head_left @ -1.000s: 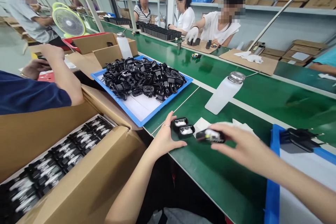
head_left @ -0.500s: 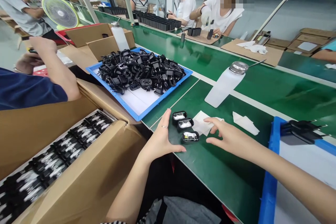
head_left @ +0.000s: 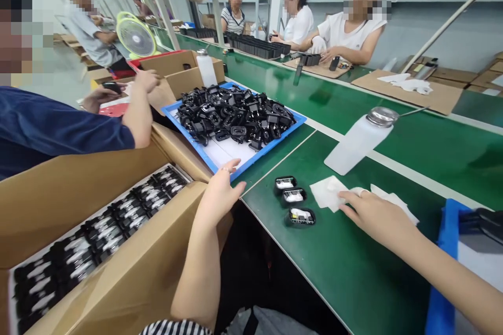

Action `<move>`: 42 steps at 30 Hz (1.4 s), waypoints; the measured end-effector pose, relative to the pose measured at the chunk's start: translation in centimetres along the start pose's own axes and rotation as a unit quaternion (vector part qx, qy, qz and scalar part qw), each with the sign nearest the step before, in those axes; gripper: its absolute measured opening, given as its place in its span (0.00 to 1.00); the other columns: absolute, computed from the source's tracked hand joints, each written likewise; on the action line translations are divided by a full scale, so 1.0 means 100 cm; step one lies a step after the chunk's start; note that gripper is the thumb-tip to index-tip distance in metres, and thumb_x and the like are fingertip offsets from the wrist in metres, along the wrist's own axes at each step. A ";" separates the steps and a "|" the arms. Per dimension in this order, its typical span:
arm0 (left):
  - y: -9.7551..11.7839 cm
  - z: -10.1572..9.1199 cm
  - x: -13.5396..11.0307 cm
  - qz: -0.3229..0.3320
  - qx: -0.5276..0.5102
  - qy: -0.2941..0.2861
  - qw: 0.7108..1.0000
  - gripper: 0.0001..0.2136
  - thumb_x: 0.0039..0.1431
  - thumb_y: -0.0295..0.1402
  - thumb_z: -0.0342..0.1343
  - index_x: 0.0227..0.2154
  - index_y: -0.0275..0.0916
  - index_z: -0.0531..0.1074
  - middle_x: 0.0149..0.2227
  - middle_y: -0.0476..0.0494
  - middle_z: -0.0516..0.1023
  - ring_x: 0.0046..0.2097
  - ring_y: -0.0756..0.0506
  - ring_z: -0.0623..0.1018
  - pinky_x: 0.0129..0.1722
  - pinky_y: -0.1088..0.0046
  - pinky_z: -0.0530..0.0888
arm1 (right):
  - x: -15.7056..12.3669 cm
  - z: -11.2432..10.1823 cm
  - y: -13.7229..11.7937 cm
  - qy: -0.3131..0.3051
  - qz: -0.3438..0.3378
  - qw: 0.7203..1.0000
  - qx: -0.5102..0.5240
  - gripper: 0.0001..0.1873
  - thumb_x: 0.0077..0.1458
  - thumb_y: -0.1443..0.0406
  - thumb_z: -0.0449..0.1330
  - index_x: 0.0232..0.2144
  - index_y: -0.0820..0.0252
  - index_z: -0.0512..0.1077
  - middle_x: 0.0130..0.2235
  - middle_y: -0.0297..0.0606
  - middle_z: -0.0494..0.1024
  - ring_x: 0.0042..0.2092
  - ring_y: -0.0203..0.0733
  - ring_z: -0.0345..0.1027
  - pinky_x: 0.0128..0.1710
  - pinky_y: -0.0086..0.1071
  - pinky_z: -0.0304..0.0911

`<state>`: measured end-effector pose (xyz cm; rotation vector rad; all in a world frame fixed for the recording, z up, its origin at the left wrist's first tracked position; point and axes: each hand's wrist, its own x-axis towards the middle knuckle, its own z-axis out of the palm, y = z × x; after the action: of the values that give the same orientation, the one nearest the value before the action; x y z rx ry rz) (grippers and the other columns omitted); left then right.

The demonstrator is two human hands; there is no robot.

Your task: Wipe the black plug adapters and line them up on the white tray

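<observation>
My left hand (head_left: 220, 191) hovers with thumb and fingers apart by the near corner of a blue-rimmed tray (head_left: 236, 171), holding nothing. On that tray lies a heap of black plug housings (head_left: 236, 115). My right hand (head_left: 377, 214) has its fingertips pinched at the right edge of a white wipe (head_left: 328, 192) on the green bench. Between my hands, three black plug housings (head_left: 301, 216) stand with open tops, white parts and wires visible inside. Beyond the right hand lies another crumpled white wipe (head_left: 395, 201).
A white pump bottle (head_left: 359, 138) stands behind the wipes. At left, an open carton (head_left: 157, 230) holds rows of black and white parts (head_left: 98, 235). Another blue tray (head_left: 444, 267) borders the right. A co-worker's arm (head_left: 137, 110) is at left; several people sit across the bench.
My left hand has moved left, away from the three housings towards the tray corner. My right hand has come onto the white wipe. The view has shifted left.
</observation>
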<state>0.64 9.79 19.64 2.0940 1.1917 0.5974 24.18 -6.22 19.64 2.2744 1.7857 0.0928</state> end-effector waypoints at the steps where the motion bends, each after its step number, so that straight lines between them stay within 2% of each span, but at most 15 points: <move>1: 0.002 -0.004 0.010 -0.032 0.019 0.022 0.999 0.21 0.45 0.25 0.48 0.45 0.36 0.58 0.46 0.41 0.64 0.44 0.45 0.68 0.43 0.69 0.65 | 0.000 -0.001 0.001 0.002 0.013 1.000 -0.004 0.13 0.49 0.65 0.46 0.33 0.61 0.68 0.26 0.42 0.69 0.26 0.47 0.64 0.17 0.32 0.54; 4: 0.013 -0.001 0.047 -0.060 0.075 0.063 0.993 0.19 0.44 0.23 0.47 0.43 0.33 0.61 0.44 0.38 0.66 0.41 0.44 0.69 0.42 0.69 0.65 | 0.002 -0.006 0.001 0.004 0.043 0.999 -0.022 0.14 0.49 0.64 0.45 0.33 0.62 0.68 0.26 0.44 0.69 0.25 0.49 0.64 0.16 0.32 0.53; 7: 0.023 0.018 0.080 -0.034 0.095 0.038 0.994 0.19 0.45 0.24 0.48 0.43 0.33 0.62 0.42 0.37 0.68 0.43 0.44 0.69 0.42 0.70 0.64 | 0.004 -0.015 -0.003 -0.015 0.061 0.998 -0.022 0.16 0.50 0.64 0.44 0.39 0.62 0.65 0.30 0.45 0.71 0.26 0.48 0.65 0.17 0.32 0.54; 12: 0.026 0.038 0.102 -0.059 0.099 0.034 0.993 0.17 0.45 0.32 0.51 0.41 0.36 0.65 0.40 0.38 0.68 0.41 0.43 0.69 0.40 0.69 0.65 | 0.008 -0.033 -0.010 -0.079 0.059 0.993 0.062 0.17 0.51 0.61 0.42 0.40 0.59 0.65 0.29 0.41 0.72 0.30 0.47 0.66 0.20 0.32 0.56; 15: 0.024 0.039 0.101 -0.052 0.119 0.047 0.990 0.18 0.42 0.33 0.53 0.40 0.35 0.66 0.41 0.36 0.68 0.41 0.42 0.69 0.39 0.69 0.65 | 0.015 -0.040 -0.011 -0.086 0.057 0.985 0.140 0.17 0.51 0.60 0.42 0.37 0.58 0.66 0.28 0.38 0.72 0.30 0.45 0.66 0.21 0.31 0.57; 18: 0.024 0.038 0.099 -0.035 0.136 0.072 0.988 0.16 0.43 0.28 0.50 0.39 0.34 0.66 0.39 0.36 0.69 0.43 0.41 0.68 0.41 0.68 0.65 | 0.026 -0.045 -0.012 -0.057 0.061 0.975 0.206 0.15 0.50 0.59 0.43 0.33 0.56 0.67 0.26 0.35 0.72 0.27 0.43 0.65 0.20 0.30 0.57; 21: 0.029 0.034 0.091 -0.014 0.045 0.102 0.994 0.15 0.45 0.24 0.47 0.38 0.34 0.66 0.39 0.40 0.70 0.44 0.44 0.68 0.44 0.70 0.63 | 0.037 -0.048 -0.016 0.001 0.039 0.960 0.279 0.14 0.49 0.59 0.44 0.34 0.56 0.66 0.24 0.34 0.70 0.26 0.40 0.64 0.22 0.30 0.57; 23: 0.036 0.031 0.080 0.038 -0.092 0.065 0.993 0.13 0.45 0.23 0.47 0.37 0.34 0.66 0.38 0.43 0.71 0.42 0.47 0.69 0.44 0.73 0.64 | 0.044 -0.049 -0.020 0.043 0.013 0.936 0.350 0.16 0.48 0.59 0.46 0.39 0.56 0.63 0.23 0.33 0.69 0.25 0.39 0.63 0.24 0.30 0.58; 26: 0.048 0.030 0.057 0.108 -0.294 -0.063 0.948 0.10 0.43 0.23 0.51 0.32 0.33 0.67 0.36 0.45 0.72 0.37 0.49 0.71 0.41 0.74 0.67 | 0.053 -0.049 -0.029 0.084 -0.035 0.884 0.458 0.22 0.46 0.57 0.49 0.45 0.56 0.59 0.27 0.33 0.68 0.28 0.38 0.62 0.26 0.31 0.59; 27: 0.051 0.032 0.049 0.116 -0.335 -0.091 0.931 0.10 0.42 0.23 0.52 0.31 0.33 0.67 0.35 0.45 0.72 0.37 0.49 0.72 0.40 0.73 0.68 | 0.055 -0.048 -0.033 0.088 -0.052 0.869 0.485 0.24 0.44 0.57 0.50 0.45 0.57 0.58 0.29 0.34 0.68 0.29 0.38 0.62 0.27 0.31 0.59; 29: 0.053 0.035 0.036 0.118 -0.377 -0.107 0.912 0.10 0.40 0.22 0.53 0.30 0.33 0.66 0.33 0.45 0.72 0.36 0.49 0.72 0.40 0.73 0.68 | 0.060 -0.047 -0.040 0.095 -0.075 0.845 0.520 0.22 0.42 0.58 0.52 0.42 0.58 0.62 0.32 0.35 0.69 0.30 0.38 0.62 0.29 0.31 0.60; 32: 0.043 0.036 0.025 0.116 -0.365 -0.102 0.918 0.12 0.42 0.24 0.52 0.34 0.34 0.64 0.36 0.44 0.71 0.39 0.49 0.70 0.40 0.72 0.67 | 0.065 -0.046 -0.046 0.100 -0.056 0.832 0.543 0.13 0.41 0.60 0.53 0.31 0.60 0.67 0.29 0.35 0.69 0.27 0.36 0.62 0.29 0.31 0.59; 35: 0.027 0.035 0.021 0.118 -0.291 -0.130 0.940 0.16 0.44 0.23 0.50 0.39 0.37 0.62 0.42 0.43 0.67 0.44 0.48 0.67 0.40 0.72 0.66 | 0.068 -0.043 -0.046 0.055 -0.014 0.814 0.578 0.09 0.44 0.61 0.52 0.23 0.62 0.66 0.22 0.33 0.68 0.23 0.34 0.61 0.24 0.28 0.58; 38: 0.017 0.040 0.023 0.099 -0.257 -0.141 0.951 0.15 0.42 0.24 0.51 0.37 0.37 0.64 0.40 0.44 0.68 0.42 0.48 0.67 0.38 0.72 0.67 | 0.072 -0.035 -0.044 0.002 0.013 0.795 0.606 0.08 0.45 0.63 0.52 0.23 0.63 0.64 0.20 0.32 0.67 0.21 0.32 0.60 0.22 0.26 0.57; 42: 0.020 0.050 0.030 0.061 -0.327 -0.092 0.938 0.09 0.41 0.23 0.52 0.30 0.34 0.65 0.32 0.46 0.70 0.35 0.50 0.70 0.37 0.72 0.67 | 0.076 -0.026 -0.042 -0.003 0.006 0.793 0.609 0.09 0.46 0.62 0.51 0.28 0.62 0.65 0.24 0.33 0.68 0.24 0.33 0.61 0.24 0.27 0.59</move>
<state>6.56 10.12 17.83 1.6083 0.6345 0.7180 21.53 2.45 20.39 2.9448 2.1109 -1.4751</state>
